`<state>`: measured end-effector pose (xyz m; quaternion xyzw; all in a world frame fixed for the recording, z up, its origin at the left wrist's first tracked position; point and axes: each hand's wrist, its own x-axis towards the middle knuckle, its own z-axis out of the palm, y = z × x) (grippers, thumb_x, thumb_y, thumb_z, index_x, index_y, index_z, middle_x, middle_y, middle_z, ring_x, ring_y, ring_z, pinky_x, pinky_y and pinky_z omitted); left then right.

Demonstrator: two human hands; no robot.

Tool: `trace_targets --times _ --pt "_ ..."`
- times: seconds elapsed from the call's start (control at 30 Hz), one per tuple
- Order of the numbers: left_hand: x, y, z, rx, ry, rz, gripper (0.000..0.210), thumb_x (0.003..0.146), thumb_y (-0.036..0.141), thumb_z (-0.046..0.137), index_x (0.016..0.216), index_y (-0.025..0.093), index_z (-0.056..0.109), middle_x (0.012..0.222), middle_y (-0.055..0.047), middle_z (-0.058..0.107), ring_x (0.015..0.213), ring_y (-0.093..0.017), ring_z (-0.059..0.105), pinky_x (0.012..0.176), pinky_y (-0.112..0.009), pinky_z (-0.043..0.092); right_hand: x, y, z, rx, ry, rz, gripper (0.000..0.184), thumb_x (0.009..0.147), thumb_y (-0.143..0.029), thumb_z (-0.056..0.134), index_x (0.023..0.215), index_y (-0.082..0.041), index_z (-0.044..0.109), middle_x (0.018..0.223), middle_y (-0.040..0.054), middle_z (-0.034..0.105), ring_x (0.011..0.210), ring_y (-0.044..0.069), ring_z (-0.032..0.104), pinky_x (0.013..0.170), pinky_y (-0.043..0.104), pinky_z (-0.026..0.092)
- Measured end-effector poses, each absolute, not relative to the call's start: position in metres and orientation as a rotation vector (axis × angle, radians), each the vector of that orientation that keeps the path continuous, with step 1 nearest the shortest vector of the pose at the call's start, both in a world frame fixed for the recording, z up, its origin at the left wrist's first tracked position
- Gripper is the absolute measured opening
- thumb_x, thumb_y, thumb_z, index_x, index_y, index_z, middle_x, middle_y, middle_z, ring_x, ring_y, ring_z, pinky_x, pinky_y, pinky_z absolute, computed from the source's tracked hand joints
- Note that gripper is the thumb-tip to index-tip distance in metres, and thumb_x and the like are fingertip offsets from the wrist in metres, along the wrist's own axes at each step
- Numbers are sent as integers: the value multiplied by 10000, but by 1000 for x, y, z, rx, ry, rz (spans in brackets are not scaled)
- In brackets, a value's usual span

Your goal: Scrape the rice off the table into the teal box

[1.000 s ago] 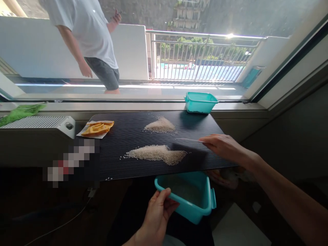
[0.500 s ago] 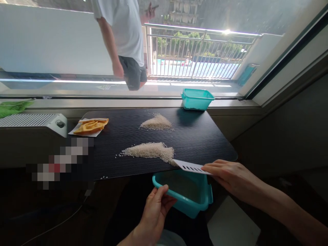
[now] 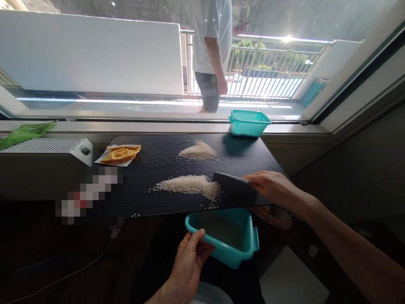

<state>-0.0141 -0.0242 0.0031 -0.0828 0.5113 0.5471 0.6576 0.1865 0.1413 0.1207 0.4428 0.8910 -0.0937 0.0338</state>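
My left hand (image 3: 188, 259) grips the near rim of a turquoise plastic basket (image 3: 232, 254), held below the table's front edge. A thin white slotted scraper (image 3: 232, 177) is in my right hand (image 3: 278, 186), seen nearly edge-on. Its tip is just above and right of the nearer pile of rice (image 3: 186, 184); whether it touches the table I cannot tell. Loose grains trail from that pile toward the table edge over the basket. Farther back sits a second, smaller rice pile (image 3: 200, 150).
A second turquoise basket (image 3: 249, 123) stands at the back right of the dark table (image 3: 152, 158). Yellow-orange food on white paper (image 3: 122, 154) lies at the left, near a white heater (image 3: 79, 150) with a green cloth (image 3: 30, 133). A person (image 3: 211, 46) stands outside the window.
My right hand has raised the scraper off the near pile's right end, up and away from the table edge, and turned it edge-on. The person outside has moved right.
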Motion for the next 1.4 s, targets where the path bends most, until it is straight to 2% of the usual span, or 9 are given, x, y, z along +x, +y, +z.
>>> trace_targets --times 0.43,0.77,1.03,1.2,1.4 --pt "-26 -23 2 -200 1161 1244 92 830 80 624 766 144 607 651 -33 692 596 -128 666 639 -268 585 188 69 142 1173 2717 -716 331 950 -232 392 1003 -277 715 924 20 731 814 164 658 686 245 459" --pt "-30 -27 6 -223 1197 1272 128 825 84 632 716 145 603 617 -18 660 587 -122 655 664 -273 592 164 151 122 1360 2740 -306 323 937 -263 404 1016 -253 718 919 37 739 889 198 665 739 251 429" --pt "-32 -23 5 -249 1189 1286 123 815 68 630 718 141 606 619 -23 669 584 -126 661 646 -268 589 168 106 126 1156 2761 -504 321 933 -218 407 1032 -264 710 938 42 733 848 179 660 725 250 452" --pt "-35 -25 2 -228 1156 1276 87 804 93 657 746 140 613 655 -28 690 606 -129 668 656 -275 592 175 78 142 1123 2729 -675 316 947 -257 407 976 -273 722 903 32 733 770 168 659 679 243 465" --pt "-40 -28 2 -227 1188 1286 112 826 79 625 733 140 613 645 -31 677 603 -126 663 666 -274 591 156 129 141 1218 2807 -447 333 945 -291 401 1023 -275 724 947 35 740 882 201 664 731 266 453"
